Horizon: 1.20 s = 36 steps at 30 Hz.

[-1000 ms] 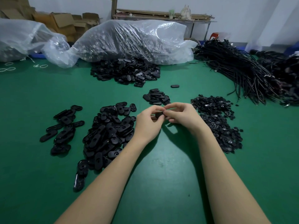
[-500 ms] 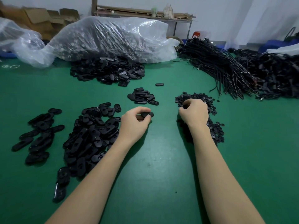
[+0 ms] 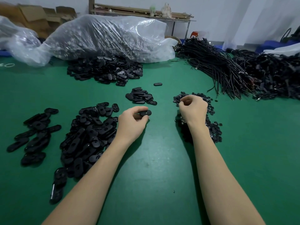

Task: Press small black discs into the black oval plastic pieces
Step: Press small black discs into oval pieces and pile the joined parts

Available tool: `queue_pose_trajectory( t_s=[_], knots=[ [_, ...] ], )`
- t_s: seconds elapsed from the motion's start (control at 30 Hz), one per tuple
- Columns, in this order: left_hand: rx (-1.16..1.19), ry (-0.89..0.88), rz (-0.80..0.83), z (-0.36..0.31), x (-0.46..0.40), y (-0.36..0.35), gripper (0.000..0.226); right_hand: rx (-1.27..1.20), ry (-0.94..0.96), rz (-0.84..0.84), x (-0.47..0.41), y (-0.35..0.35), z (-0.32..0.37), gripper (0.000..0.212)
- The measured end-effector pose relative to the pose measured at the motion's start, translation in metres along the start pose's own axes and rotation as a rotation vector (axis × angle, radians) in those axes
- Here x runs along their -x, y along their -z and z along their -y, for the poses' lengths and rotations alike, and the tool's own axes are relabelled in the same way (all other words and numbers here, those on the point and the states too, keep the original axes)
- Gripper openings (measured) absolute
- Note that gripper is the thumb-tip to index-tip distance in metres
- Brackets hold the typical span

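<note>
Two hands at work on the green table [image 3: 155,159]

The left hand [image 3: 131,124] pinches one black oval piece [image 3: 145,113] – the right hand [image 3: 193,109], fingers curled, sits on the pile of small discs [image 3: 212,129], well apart.

Soft, dim overhead light is falling evenly on the green surface [image 3: 162,168], casting faint shadows beside both forearms. Glare is shining off the plastic bag [image 3: 103,34] at 11 o'clock. Wide-angle distortion is bending the edges; the background is looking slightly soft.
</note>
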<state>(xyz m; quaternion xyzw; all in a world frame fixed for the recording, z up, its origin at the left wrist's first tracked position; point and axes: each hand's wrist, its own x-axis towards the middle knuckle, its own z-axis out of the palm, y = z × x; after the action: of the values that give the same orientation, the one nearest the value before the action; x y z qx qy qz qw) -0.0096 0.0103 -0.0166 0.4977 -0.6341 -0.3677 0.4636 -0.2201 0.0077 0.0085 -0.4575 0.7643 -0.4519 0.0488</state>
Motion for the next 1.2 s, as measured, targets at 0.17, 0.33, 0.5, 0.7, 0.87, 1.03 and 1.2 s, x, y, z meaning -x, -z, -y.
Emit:
queue_pose_trajectory(
  t_s=[0.17, 0.33, 0.5, 0.7, 0.87, 1.03, 1.2],
  knots=[
    [0.187, 0.059, 0.029, 0.002, -0.002, 0.001, 0.031, -0.209, 0.043, 0.267, 0.006, -0.006, 0.017, 0.008],
    [0.383, 0.11, 0.039, 0.002, -0.004, 0.004, 0.035, -0.548, -0.113, 0.574, 0.026, -0.012, 0.032, 0.002],
    [0.465, 0.137, 0.051, 0.002, -0.006, 0.006, 0.033, -0.643, -0.215, 0.666, 0.036, -0.019, 0.035, 0.009],
    [0.562, 0.148, 0.071, 0.0, -0.006, 0.006, 0.028, -0.68, -0.274, 0.673, 0.033, -0.02, 0.031, 0.008],
    [0.569, 0.148, 0.095, 0.0, -0.005, 0.007, 0.029, -0.717, -0.269, 0.681, 0.032, -0.022, 0.03, 0.011],
    [0.571, 0.137, 0.111, 0.001, -0.006, 0.006, 0.031, -0.728, -0.268, 0.665, 0.033, -0.021, 0.03, 0.008],
    [0.584, 0.141, 0.092, 0.001, -0.006, 0.006, 0.028, -0.687, -0.252, 0.63, 0.036, -0.021, 0.033, 0.004]
  ],
)
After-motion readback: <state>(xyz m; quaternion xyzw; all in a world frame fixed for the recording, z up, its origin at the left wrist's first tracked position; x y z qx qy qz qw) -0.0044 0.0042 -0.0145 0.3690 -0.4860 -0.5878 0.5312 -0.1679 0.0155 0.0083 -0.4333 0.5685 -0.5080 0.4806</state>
